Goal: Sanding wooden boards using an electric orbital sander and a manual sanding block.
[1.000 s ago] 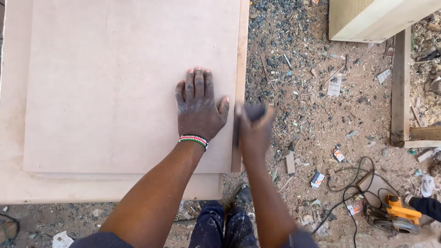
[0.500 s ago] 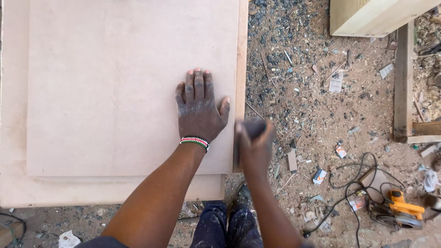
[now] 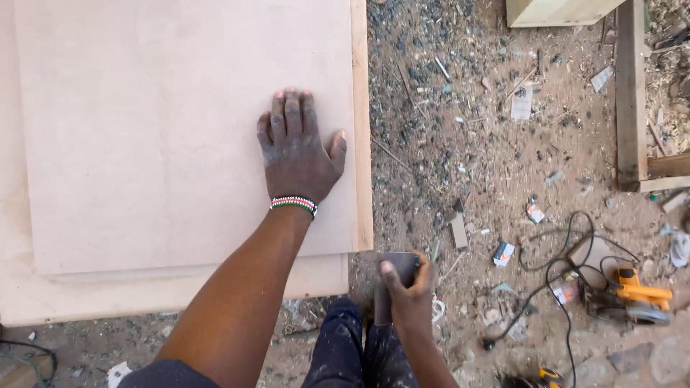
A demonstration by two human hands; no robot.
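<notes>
A stack of pale fibreboard sheets (image 3: 144,144) fills the left of the view, the top sheet lying a little short of the ones under it at the near edge. The left hand (image 3: 296,151) lies flat on that top sheet near its right edge, palm down, fingers together and stretched out, thumb spread toward the edge; it grips nothing. A beaded bracelet (image 3: 293,205) in red, white and green circles its wrist. Just beyond the stack's near right corner, the right hand (image 3: 408,287) is closed around a dark sanding block (image 3: 394,276), thumb across its top face, held off the boards above the person's dark trousers (image 3: 352,345). Farther right, the dirt ground (image 3: 489,144) is strewn with wood scraps and litter. A yellow power saw (image 3: 632,294) with a black cable lies at the far right.
</notes>
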